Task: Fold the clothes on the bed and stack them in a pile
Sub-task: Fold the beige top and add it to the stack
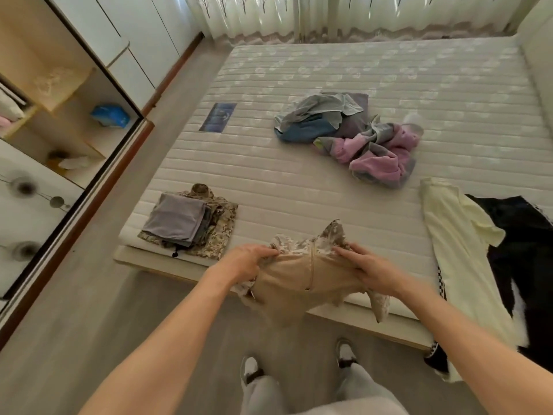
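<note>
Head view: the left hand (244, 262) and the right hand (369, 269) each grip the upper edge of a beige garment (302, 280) with a patterned lace top and a centre zipper; the fingers (344, 251) of both hands are curled onto the cloth. The garment lies at the near edge of the bed (329, 85), with its lower part hanging over the edge toward the floor (89, 310). Risk: the overhanging portion could, in my judgement, drag the garment off the mattress if either grip loosens, and the smooth lining may slide out of a fold and leave it uneven. The folded pile (187, 223), grey items on a camouflage piece, sits at the bed's near left corner, close to the edge; a careless placement could push it off. Unfolded items remain: a heap of grey, blue and pink clothes (353, 136) mid-bed, a pale yellow garment (457, 244) and a dark garment (520, 235) at right. Limits of view: the dark garment is cut off by the frame edge, the garment's hanging hem is partly hidden behind its own folds, and the number of items in the heap cannot be determined.
</note>
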